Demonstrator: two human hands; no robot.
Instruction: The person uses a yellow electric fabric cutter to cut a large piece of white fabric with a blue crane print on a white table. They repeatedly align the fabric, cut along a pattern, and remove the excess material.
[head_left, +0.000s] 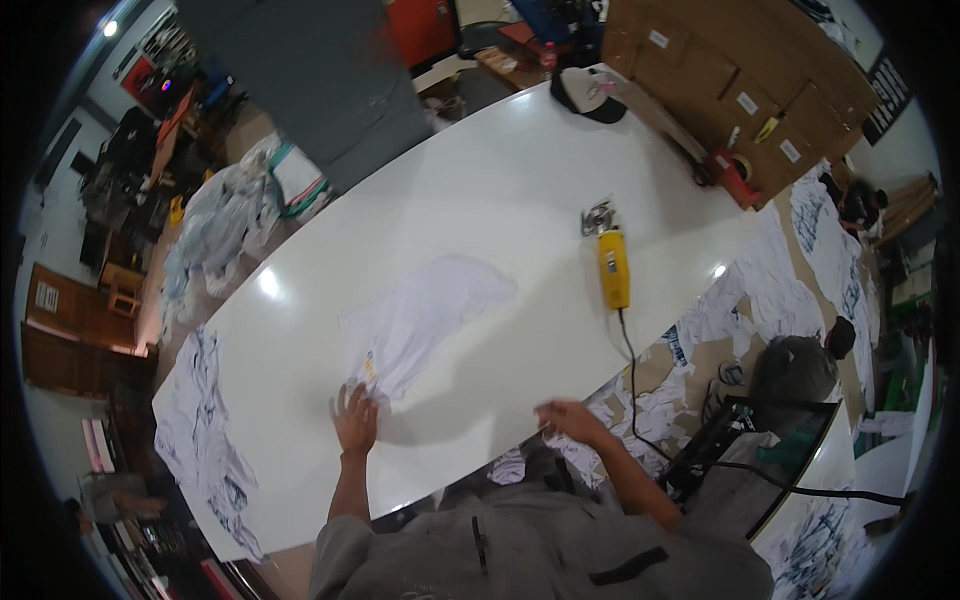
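Observation:
A white piece of cloth [425, 310], perhaps a garment part, lies on the white table [480, 180], with a small yellow and blue print near its close end. My left hand [355, 425] is at that near end, fingers spread, fingertips touching the cloth's edge. Over the table's near edge hovers my right hand [572, 420], fingers loosely bent and apart, with nothing visible in it. Beyond it and to the right lies a yellow handheld electric cutter [614, 265], its metal head pointing away from me.
The cutter's black cord [632, 390] drops over the near edge and runs right. A cap [588, 93], a red tape dispenser [733, 178] and a large cardboard box [720, 80] are at the far right. White cloth scraps [205, 430] hang at the left end; more lie on the floor.

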